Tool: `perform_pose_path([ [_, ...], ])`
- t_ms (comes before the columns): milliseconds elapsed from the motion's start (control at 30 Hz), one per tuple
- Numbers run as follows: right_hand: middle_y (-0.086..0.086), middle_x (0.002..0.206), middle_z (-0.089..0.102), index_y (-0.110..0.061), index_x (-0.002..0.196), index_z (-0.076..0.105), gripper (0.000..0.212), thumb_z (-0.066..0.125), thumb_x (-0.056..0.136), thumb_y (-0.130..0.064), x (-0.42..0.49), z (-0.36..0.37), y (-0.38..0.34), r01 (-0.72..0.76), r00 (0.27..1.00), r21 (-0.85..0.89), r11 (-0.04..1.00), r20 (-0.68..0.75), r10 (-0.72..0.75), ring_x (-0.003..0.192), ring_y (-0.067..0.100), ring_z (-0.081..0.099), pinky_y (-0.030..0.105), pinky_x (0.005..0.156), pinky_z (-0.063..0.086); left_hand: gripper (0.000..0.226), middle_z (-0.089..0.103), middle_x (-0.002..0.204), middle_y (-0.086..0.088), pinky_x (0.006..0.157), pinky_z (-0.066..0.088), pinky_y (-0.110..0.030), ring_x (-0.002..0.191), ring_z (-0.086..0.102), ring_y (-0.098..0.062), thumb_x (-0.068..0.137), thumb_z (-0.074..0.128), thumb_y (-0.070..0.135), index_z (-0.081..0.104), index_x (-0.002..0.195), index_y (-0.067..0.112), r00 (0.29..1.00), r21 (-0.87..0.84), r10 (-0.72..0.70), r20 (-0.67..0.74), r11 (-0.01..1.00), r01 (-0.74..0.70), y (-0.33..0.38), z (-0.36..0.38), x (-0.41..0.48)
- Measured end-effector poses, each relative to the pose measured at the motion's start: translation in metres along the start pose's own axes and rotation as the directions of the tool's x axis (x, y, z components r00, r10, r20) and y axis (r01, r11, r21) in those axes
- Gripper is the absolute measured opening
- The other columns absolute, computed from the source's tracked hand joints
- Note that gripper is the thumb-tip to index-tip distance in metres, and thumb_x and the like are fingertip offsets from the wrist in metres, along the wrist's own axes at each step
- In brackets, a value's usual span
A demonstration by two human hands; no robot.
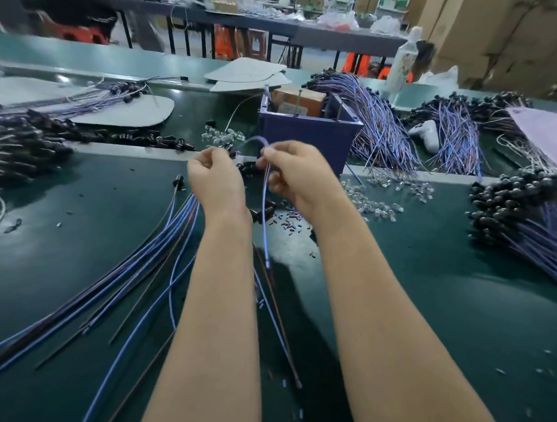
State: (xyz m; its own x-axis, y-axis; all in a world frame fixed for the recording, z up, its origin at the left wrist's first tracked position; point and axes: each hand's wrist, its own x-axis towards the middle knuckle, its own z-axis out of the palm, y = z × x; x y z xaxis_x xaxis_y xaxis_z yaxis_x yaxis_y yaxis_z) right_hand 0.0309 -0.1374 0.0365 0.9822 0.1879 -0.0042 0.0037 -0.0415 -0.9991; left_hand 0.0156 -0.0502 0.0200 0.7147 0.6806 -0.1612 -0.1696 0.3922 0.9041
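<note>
My left hand (pixel 216 178) and my right hand (pixel 296 171) are raised close together above the dark green table (pixel 433 283). A thin blue wire (pixel 264 218) arcs between them at the top and hangs down from my right hand's pinching fingers, its tip ending near the table. My left hand's fingers are curled round the wire's other end, which is hidden in the fist along with a small dark part. Several loose blue and brown wires (pixel 139 274) fan out on the table below my left forearm.
A purple plastic bin (pixel 309 136) stands just behind my hands. Bundles of blue wires with black caps (pixel 381 120) lie right of it, and more sit at the far right (pixel 523 213) and far left (pixel 16 149). Clear LEDs (pixel 375 203) and tiny sleeves (pixel 290 223) are scattered nearby.
</note>
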Motion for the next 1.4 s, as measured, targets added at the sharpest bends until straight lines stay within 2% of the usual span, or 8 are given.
perform_pose_path([
  [167, -0.003, 0.065, 0.065, -0.011, 0.087, 0.053, 0.014, 0.047, 0.097, -0.004, -0.020, -0.038, -0.026, 0.249, 0.967, 0.375, 0.893, -0.049, -0.248, 0.050, 0.007, 0.049, 0.018, 0.048, 0.044, 0.016, 0.067, 0.080, 0.003, 0.061, 0.045, -0.020, 0.070, 0.062, -0.009, 0.099, 0.042, 0.021, 0.055, 0.098, 0.012, 0.948, 0.071, -0.060, 0.312, 0.997, 0.040, -0.004, 0.018, -0.015],
  [367, -0.004, 0.069, 0.066, -0.016, 0.089, 0.050, 0.015, 0.044, 0.099, -0.007, -0.043, -0.092, -0.009, 0.468, 0.840, 0.346, 0.813, -0.459, -0.288, 0.055, 0.009, 0.053, 0.019, 0.053, 0.046, 0.067, 0.071, 0.069, -0.004, 0.041, 0.041, -0.013, 0.044, 0.056, -0.008, 0.096, 0.022, 0.061, 0.067, 0.091, 0.012, 0.445, 0.330, -0.347, 0.826, 0.937, 0.118, -0.012, 0.035, -0.048],
  [533, -0.003, 0.065, 0.064, -0.016, 0.087, 0.048, 0.015, 0.043, 0.100, -0.009, -0.045, -0.120, 0.019, 0.468, 0.740, 0.385, 0.796, -0.663, -0.115, 0.049, 0.006, 0.052, 0.017, 0.049, 0.046, 0.028, 0.058, 0.060, 0.008, 0.038, 0.026, -0.010, 0.041, 0.034, -0.002, 0.101, 0.044, 0.026, 0.066, 0.092, 0.012, 0.287, 0.360, -0.330, 0.899, 0.931, -0.056, -0.035, 0.039, -0.056],
  [633, -0.006, 0.058, 0.065, -0.013, 0.085, 0.053, 0.016, 0.047, 0.099, -0.012, -0.041, -0.123, 0.034, 0.351, 0.819, 0.546, 0.761, -0.573, 0.032, 0.046, 0.004, 0.054, 0.015, 0.047, 0.047, 0.027, 0.048, 0.058, 0.008, 0.036, 0.022, -0.011, 0.038, 0.028, -0.001, 0.101, 0.043, 0.017, 0.066, 0.088, 0.012, 0.430, 0.421, -0.333, 0.839, 0.898, -0.126, -0.049, 0.043, -0.057],
  [733, -0.002, 0.066, 0.061, -0.014, 0.078, 0.058, 0.021, 0.050, 0.098, -0.013, -0.035, -0.117, 0.048, 0.163, 0.877, 0.328, 0.930, -0.480, 0.016, 0.052, 0.007, 0.052, 0.015, 0.051, 0.047, 0.023, 0.048, 0.064, 0.004, 0.036, 0.024, -0.013, 0.036, 0.031, -0.001, 0.099, 0.048, 0.018, 0.068, 0.088, 0.015, 0.597, 0.499, -0.257, 0.760, 0.819, -0.282, -0.059, 0.045, -0.056],
  [833, 0.000, 0.063, 0.056, -0.013, 0.075, 0.055, 0.023, 0.051, 0.097, -0.011, -0.031, -0.114, 0.055, 0.159, 0.860, 0.226, 0.961, -0.509, -0.023, 0.047, 0.005, 0.050, 0.016, 0.050, 0.045, 0.019, 0.057, 0.065, 0.005, 0.042, 0.031, -0.015, 0.040, 0.038, 0.001, 0.095, 0.055, 0.020, 0.066, 0.080, 0.018, 0.699, 0.506, -0.164, 0.696, 0.803, -0.315, -0.064, 0.043, -0.052],
  [1200, -0.007, 0.050, 0.061, -0.012, 0.076, 0.053, 0.023, 0.047, 0.099, -0.009, -0.027, -0.123, 0.056, 0.350, 0.743, 0.432, 0.831, -0.669, 0.035, 0.046, 0.003, 0.057, 0.014, 0.052, 0.050, 0.024, 0.063, 0.062, 0.008, 0.065, 0.042, -0.024, 0.061, 0.054, -0.007, 0.093, 0.058, 0.026, 0.064, 0.071, 0.020, 0.801, 0.584, -0.022, 0.598, 0.696, -0.417, -0.063, 0.038, -0.039],
  [1400, -0.004, 0.047, 0.062, -0.009, 0.078, 0.050, 0.023, 0.043, 0.100, -0.007, -0.030, -0.142, 0.052, 0.462, 0.689, 0.543, 0.702, -0.718, 0.102, 0.046, 0.004, 0.060, 0.015, 0.052, 0.052, 0.015, 0.068, 0.091, -0.002, 0.067, 0.035, -0.014, 0.082, 0.059, -0.014, 0.094, 0.052, 0.016, 0.065, 0.087, 0.015, 0.927, 0.616, 0.169, 0.334, 0.705, -0.350, -0.056, 0.029, -0.027],
])
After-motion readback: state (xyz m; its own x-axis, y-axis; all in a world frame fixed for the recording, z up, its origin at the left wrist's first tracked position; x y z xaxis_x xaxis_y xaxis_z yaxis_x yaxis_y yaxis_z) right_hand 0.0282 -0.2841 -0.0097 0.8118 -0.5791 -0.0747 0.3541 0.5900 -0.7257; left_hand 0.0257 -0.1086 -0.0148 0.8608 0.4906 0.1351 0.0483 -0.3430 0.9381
